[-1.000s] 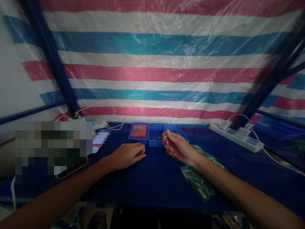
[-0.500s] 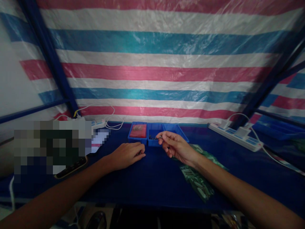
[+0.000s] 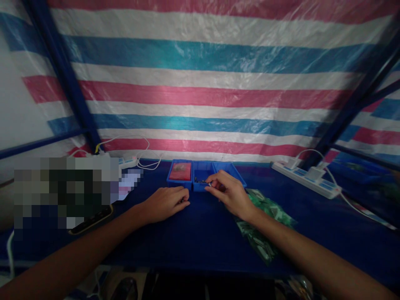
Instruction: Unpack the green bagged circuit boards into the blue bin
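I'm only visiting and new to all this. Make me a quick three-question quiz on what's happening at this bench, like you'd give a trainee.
1. Multiple choice: what is the right hand pinching?
a) a white plug
b) a small shiny piece
c) a green bag

2. Fill in the blank: as pictured, the red packet sits at the ____ end of the row of blue bins.

3. True or false: the left hand is inside one of the blue bins.

Key
1. b
2. left
3. False; it is in front of the bins, at the blue table.
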The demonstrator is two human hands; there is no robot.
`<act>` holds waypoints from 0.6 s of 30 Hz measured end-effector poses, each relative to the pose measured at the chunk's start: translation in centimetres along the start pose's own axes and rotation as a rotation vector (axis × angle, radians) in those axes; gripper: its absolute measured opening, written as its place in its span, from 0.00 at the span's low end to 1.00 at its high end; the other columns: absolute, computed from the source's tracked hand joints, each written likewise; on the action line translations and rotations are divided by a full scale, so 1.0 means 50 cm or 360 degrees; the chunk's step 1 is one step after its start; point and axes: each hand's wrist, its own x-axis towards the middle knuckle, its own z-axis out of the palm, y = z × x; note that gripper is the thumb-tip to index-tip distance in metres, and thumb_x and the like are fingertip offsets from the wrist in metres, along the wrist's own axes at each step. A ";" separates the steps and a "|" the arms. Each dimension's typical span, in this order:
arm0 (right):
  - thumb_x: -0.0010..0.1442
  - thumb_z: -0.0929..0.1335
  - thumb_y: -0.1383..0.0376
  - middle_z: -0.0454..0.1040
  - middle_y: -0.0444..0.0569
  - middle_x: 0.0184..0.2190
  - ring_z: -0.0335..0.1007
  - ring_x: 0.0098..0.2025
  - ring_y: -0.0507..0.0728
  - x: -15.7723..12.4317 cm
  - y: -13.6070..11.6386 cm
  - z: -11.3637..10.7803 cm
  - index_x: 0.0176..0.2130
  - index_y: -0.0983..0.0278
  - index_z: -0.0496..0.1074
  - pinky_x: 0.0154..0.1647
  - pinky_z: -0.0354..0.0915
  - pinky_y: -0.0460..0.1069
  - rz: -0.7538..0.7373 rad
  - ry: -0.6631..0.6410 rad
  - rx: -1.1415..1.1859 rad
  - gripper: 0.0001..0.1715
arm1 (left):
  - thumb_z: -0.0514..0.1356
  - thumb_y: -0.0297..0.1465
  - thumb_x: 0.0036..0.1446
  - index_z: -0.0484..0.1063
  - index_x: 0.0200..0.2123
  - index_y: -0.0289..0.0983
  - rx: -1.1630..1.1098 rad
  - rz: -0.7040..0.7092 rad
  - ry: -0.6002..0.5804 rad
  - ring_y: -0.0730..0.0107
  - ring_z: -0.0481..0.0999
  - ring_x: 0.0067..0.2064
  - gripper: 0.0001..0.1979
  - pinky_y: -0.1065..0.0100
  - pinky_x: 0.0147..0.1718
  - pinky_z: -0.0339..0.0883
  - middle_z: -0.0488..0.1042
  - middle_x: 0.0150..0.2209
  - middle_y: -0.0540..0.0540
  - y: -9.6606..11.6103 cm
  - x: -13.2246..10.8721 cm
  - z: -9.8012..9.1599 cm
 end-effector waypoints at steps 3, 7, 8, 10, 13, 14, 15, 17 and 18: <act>0.71 0.69 0.60 0.75 0.47 0.37 0.72 0.34 0.57 0.003 0.012 -0.002 0.53 0.58 0.70 0.35 0.67 0.51 0.0040 0.0055 -0.0165 0.12 | 0.55 0.38 0.73 0.68 0.40 0.40 -0.0006 -0.0018 0.0004 0.69 0.74 0.35 0.10 0.68 0.33 0.59 0.75 0.38 0.51 0.002 0.000 -0.002; 0.72 0.68 0.62 0.77 0.48 0.38 0.73 0.34 0.59 0.008 0.023 -0.009 0.47 0.58 0.69 0.36 0.66 0.52 0.0058 0.0108 -0.0428 0.04 | 0.57 0.37 0.72 0.69 0.43 0.41 -0.0079 -0.0036 0.0015 0.70 0.75 0.36 0.07 0.68 0.34 0.59 0.74 0.38 0.52 0.001 -0.001 0.002; 0.72 0.67 0.62 0.77 0.49 0.38 0.74 0.36 0.60 0.009 0.024 -0.010 0.45 0.58 0.69 0.37 0.66 0.53 0.0042 0.0089 -0.0482 0.02 | 0.58 0.37 0.72 0.68 0.44 0.41 -0.0106 -0.0032 0.0021 0.70 0.75 0.36 0.06 0.68 0.35 0.60 0.74 0.38 0.53 0.001 -0.001 0.004; 0.72 0.66 0.63 0.77 0.50 0.39 0.75 0.39 0.61 0.011 0.023 -0.012 0.44 0.58 0.70 0.38 0.67 0.53 0.0029 0.0038 -0.0567 0.02 | 0.59 0.38 0.71 0.67 0.46 0.42 -0.0162 -0.0024 0.0026 0.69 0.76 0.37 0.07 0.69 0.35 0.60 0.74 0.38 0.54 0.000 -0.002 0.008; 0.73 0.66 0.64 0.77 0.51 0.42 0.76 0.41 0.62 0.011 0.018 -0.012 0.46 0.59 0.70 0.38 0.67 0.53 0.0047 0.0021 -0.0643 0.03 | 0.61 0.37 0.70 0.65 0.47 0.42 -0.0243 -0.0027 0.0029 0.69 0.77 0.39 0.09 0.69 0.37 0.62 0.73 0.39 0.54 0.002 -0.002 0.011; 0.73 0.66 0.64 0.77 0.51 0.42 0.76 0.40 0.62 0.011 0.016 -0.011 0.48 0.59 0.70 0.37 0.67 0.53 0.0051 0.0028 -0.0651 0.05 | 0.61 0.37 0.70 0.65 0.47 0.42 -0.0265 -0.0024 0.0034 0.69 0.77 0.39 0.09 0.69 0.37 0.63 0.73 0.39 0.53 0.002 -0.003 0.011; 0.73 0.66 0.63 0.77 0.51 0.43 0.76 0.39 0.61 0.010 0.014 -0.010 0.49 0.59 0.70 0.36 0.67 0.53 0.0049 0.0036 -0.0649 0.06 | 0.60 0.36 0.70 0.65 0.47 0.42 -0.0283 -0.0018 0.0041 0.68 0.77 0.40 0.08 0.69 0.38 0.63 0.74 0.40 0.53 0.003 -0.003 0.011; 0.73 0.67 0.62 0.77 0.51 0.43 0.75 0.36 0.59 0.008 0.009 -0.008 0.50 0.59 0.71 0.36 0.67 0.53 0.0030 0.0041 -0.0609 0.08 | 0.59 0.33 0.71 0.65 0.46 0.42 -0.0297 0.0005 0.0055 0.68 0.77 0.41 0.04 0.68 0.40 0.65 0.74 0.41 0.52 0.005 -0.003 0.009; 0.73 0.66 0.61 0.77 0.51 0.43 0.74 0.35 0.59 0.007 0.007 -0.007 0.50 0.59 0.71 0.36 0.67 0.52 0.0012 0.0033 -0.0564 0.08 | 0.57 0.32 0.71 0.66 0.46 0.42 -0.0291 0.0026 0.0059 0.68 0.77 0.42 0.02 0.68 0.42 0.65 0.74 0.42 0.52 0.006 -0.003 0.008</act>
